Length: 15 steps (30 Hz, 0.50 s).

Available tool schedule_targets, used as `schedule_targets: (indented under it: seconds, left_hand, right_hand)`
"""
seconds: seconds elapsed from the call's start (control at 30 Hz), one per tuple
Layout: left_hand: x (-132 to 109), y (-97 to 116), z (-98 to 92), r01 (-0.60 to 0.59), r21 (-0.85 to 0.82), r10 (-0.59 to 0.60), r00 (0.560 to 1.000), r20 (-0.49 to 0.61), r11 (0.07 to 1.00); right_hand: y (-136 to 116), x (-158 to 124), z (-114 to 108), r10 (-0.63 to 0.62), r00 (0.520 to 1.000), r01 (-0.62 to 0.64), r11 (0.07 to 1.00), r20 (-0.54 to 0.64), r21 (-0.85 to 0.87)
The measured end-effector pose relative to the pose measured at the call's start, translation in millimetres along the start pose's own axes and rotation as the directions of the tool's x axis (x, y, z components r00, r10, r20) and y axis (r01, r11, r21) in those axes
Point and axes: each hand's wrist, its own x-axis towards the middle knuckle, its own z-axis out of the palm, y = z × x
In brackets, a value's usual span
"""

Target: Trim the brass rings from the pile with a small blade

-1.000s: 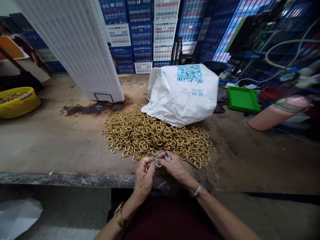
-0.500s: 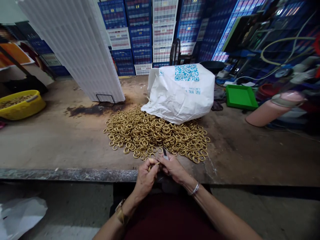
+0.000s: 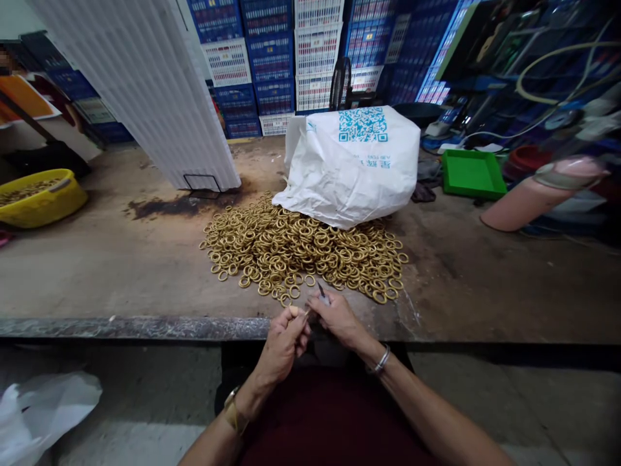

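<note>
A heap of brass rings (image 3: pixel 301 249) lies on the worn workbench (image 3: pixel 121 259), spilling from under a white sack (image 3: pixel 352 165) with a printed code. My left hand (image 3: pixel 284 343) is closed at the bench's front edge, pinching one brass ring between thumb and fingers. My right hand (image 3: pixel 337 317) is closed too, gripping a small dark pointed tool (image 3: pixel 321 291) whose tip sticks up. Both hands meet just in front of the heap's near edge, fingertips touching around the ring.
A yellow tub (image 3: pixel 36 197) holding rings sits at the far left. A white ribbed column (image 3: pixel 160 97) stands behind the heap. A green tray (image 3: pixel 471 173) and a pink cylinder (image 3: pixel 538 194) lie at the right. Blue and white crates (image 3: pixel 291 58) are stacked behind.
My hands have drawn slightly back from the heap toward the bench edge, still working the same ring. The view has tilted a little.
</note>
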Motion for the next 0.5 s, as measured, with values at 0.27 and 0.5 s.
schedule_targets:
  seconds: [0.27, 0.5]
  left_hand:
    - [-1.8, 0.3, 1.6, -0.043, -0.012, 0.042, 0.999, -0.024, 0.999]
    - [-1.3, -4.0, -2.1, -0.067, 0.099, 0.072, 0.996, -0.055, 0.993]
  right_hand:
    - [9.2, -15.5, -10.3, -0.35, 0.913, 0.407, 0.739, 0.21, -0.536]
    - [7.7, -18.5, -6.6, -0.349, 0.907, 0.416, 0.654, 0.236, -0.631]
